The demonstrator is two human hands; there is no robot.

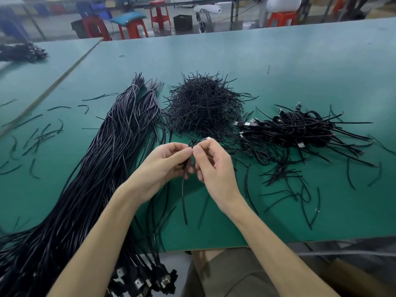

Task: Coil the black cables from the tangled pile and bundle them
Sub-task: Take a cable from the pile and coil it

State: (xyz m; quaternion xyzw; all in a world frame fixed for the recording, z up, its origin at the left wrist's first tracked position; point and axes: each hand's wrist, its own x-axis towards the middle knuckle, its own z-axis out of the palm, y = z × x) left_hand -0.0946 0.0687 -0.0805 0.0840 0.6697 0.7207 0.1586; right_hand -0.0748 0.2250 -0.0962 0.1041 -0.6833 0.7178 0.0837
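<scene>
Cable [183, 198] is held above the green table [300, 61], in front of the heap of short ties [203, 108]. On my screen I see the left hand [165, 166] with fingers curled around its folded part, and the right hand [214, 166] pinching it at the top with thumb and forefinger, while one tail hangs down. Just left of the hands lies the long cable bundle [120, 146], and the pile of coiled cables [300, 129] lies to the right.

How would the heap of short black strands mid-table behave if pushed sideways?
The heap of short black strands would likely scatter, not slide whole: its pieces lie loose and crisscrossed. Each seems light and fairly stiff, as ends poke out straight.
</scene>
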